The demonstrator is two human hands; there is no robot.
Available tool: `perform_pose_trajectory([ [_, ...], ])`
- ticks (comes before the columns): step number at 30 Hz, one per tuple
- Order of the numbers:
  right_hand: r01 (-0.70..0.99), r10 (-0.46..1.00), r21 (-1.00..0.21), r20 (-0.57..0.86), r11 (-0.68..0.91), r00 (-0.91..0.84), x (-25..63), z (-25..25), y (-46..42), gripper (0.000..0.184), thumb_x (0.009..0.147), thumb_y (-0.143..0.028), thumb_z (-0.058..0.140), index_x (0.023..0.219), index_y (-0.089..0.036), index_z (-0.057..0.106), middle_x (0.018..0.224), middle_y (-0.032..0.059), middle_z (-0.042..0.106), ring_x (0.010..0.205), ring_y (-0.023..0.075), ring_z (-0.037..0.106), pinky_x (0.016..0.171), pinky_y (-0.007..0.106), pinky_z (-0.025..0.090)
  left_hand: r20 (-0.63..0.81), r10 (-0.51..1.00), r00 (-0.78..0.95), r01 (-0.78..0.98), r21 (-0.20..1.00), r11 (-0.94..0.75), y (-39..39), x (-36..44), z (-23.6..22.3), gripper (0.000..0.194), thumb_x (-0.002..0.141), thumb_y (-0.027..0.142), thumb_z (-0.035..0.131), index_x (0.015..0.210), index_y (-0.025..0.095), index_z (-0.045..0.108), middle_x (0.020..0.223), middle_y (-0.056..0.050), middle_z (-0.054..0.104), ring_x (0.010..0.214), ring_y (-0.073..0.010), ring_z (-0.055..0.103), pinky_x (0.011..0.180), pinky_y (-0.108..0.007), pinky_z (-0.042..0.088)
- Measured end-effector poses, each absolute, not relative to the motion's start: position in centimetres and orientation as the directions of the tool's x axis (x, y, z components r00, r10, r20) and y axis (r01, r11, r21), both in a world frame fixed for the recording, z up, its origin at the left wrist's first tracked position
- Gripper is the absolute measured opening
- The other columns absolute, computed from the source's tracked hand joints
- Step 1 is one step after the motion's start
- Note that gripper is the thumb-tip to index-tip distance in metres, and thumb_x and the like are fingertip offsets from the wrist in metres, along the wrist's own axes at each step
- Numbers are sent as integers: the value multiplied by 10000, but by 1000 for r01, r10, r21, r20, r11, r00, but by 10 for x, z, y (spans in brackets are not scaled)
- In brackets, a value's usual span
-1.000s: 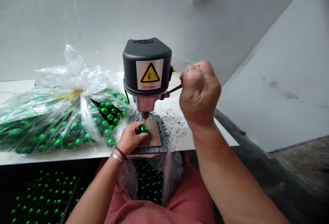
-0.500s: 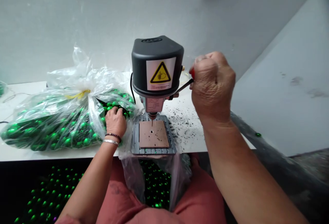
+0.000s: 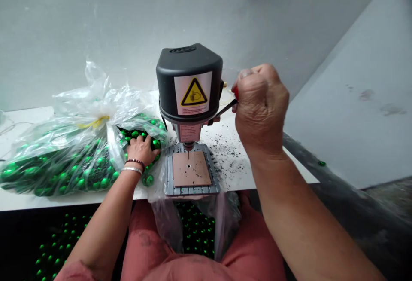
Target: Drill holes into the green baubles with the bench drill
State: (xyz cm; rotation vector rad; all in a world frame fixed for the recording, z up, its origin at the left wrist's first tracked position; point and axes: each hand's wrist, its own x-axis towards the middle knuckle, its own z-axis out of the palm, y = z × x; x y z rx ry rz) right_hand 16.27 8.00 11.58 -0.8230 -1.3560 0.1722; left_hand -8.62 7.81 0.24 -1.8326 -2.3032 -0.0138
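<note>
My right hand (image 3: 260, 105) is closed around the red-knobbed feed lever (image 3: 226, 108) of a small black bench drill press (image 3: 189, 87). The thin drill bit (image 3: 189, 155) points down above a square brown board (image 3: 200, 177) with a small hole in it, on the grey slotted base (image 3: 168, 182). My left hand (image 3: 141, 150) lies with fingers spread on shiny green balls (image 3: 156, 143) at the torn opening of a clear plastic bag (image 3: 61, 156), thumb apart. A loose green ball (image 3: 147, 180) sits just below that hand, beside the bag.
Dark shavings (image 3: 230, 156) litter the white table (image 3: 240, 180) right of the drill press. A yellow tie (image 3: 93, 122) gathers the bag's neck. Below the table edge, more green balls (image 3: 198, 229) lie between my knees and on the lower left. One ball (image 3: 322, 163) lies far right.
My left hand's fingers have spread, with the thumb now out to the side. A green ball has appeared below it. My right hand stays on the lever; the view has shifted slightly.
</note>
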Motion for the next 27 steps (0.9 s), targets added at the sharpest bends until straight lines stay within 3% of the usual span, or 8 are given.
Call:
perform_pose_trajectory([
  [6,379,556,-603,796,702,238,164,115,79,324,880,-431,311,664,-203,389,624,-25,405,520,77,403,542,252,341,229,973,-6,993,-117,33,59,-83,-12,493,759,489,480,1161,219,571,1055,-146,569,1029,-309,495,858,-428,368],
  [15,352,548,-596,803,722,237,165,111,80,342,875,-470,324,673,-206,402,620,-13,417,519,91,402,520,259,329,82,994,-74,991,-106,82,56,-85,0,489,758,289,450,1229,179,526,1008,-150,624,1014,-288,549,848,-411,407],
  [22,349,537,-588,808,729,240,164,110,79,337,882,-457,324,682,-199,408,619,-17,402,516,79,406,520,239,331,325,926,-193,980,111,165,58,-82,-13,537,672,119,496,1206,115,549,1218,-195,493,1175,-314,448,978,-420,370],
  [25,351,530,-581,814,734,240,164,110,79,347,884,-465,317,683,-195,405,620,-19,401,511,72,401,518,236,327,403,874,-270,942,297,154,55,-81,-9,517,691,115,469,1202,83,542,1203,-185,512,1175,-284,450,1010,-386,355],
  [27,351,526,-579,816,736,240,164,109,79,345,884,-462,320,684,-194,404,625,-21,409,513,68,400,520,233,326,399,836,-377,843,521,131,49,-80,-1,509,706,159,472,1209,102,528,1177,-149,545,1161,-273,460,998,-392,370],
])
